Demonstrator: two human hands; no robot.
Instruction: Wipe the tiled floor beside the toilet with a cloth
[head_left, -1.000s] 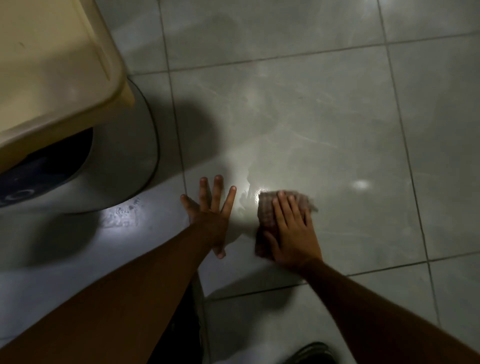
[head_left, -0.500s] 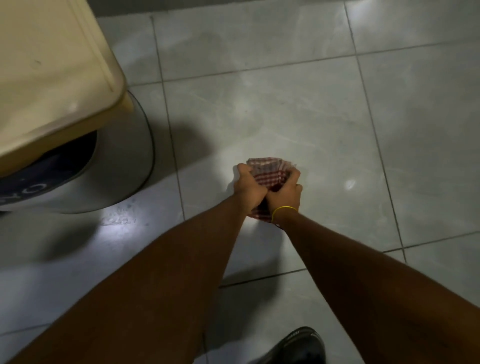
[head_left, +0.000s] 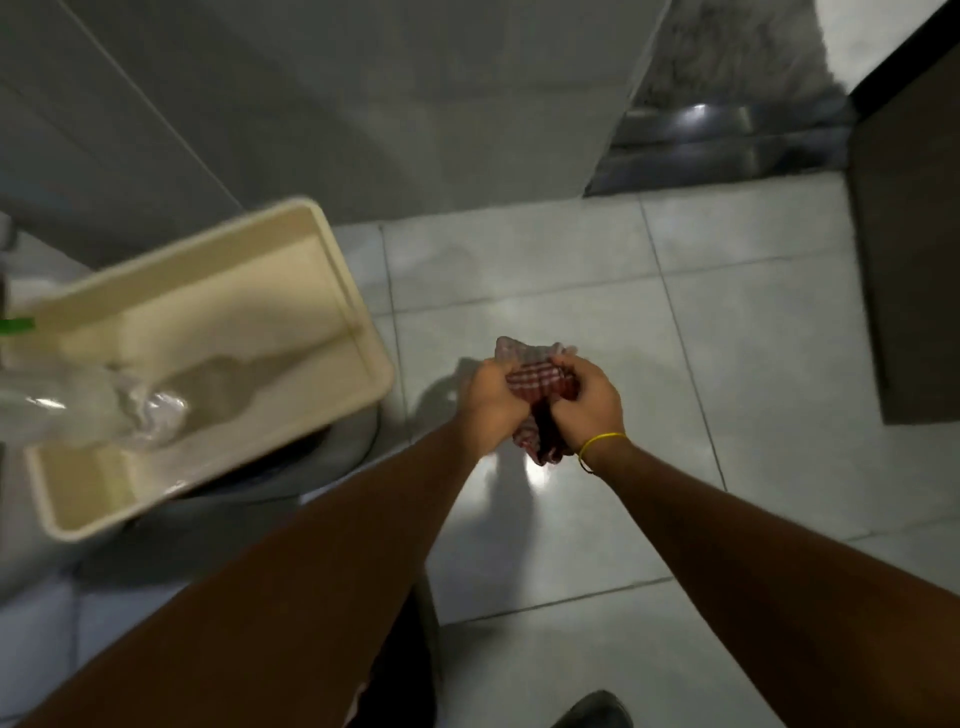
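Head view: a red checked cloth (head_left: 540, 387) is held bunched between the left hand (head_left: 491, 402) and the right hand (head_left: 584, 402), lifted clear of the tiled floor (head_left: 753, 338). The fingers of both hands are curled tight around the fabric, apparently so that it can be wrung or refolded to a fresh face. A yellow band (head_left: 597, 447) is worn on the right wrist. To the left, a cream tray (head_left: 332, 270) is seen resting over the toilet (head_left: 343, 452), with crumpled clear plastic (head_left: 104, 410) lying in it. The floor beside the toilet is judged not fully wiped, since the cloth is off it.
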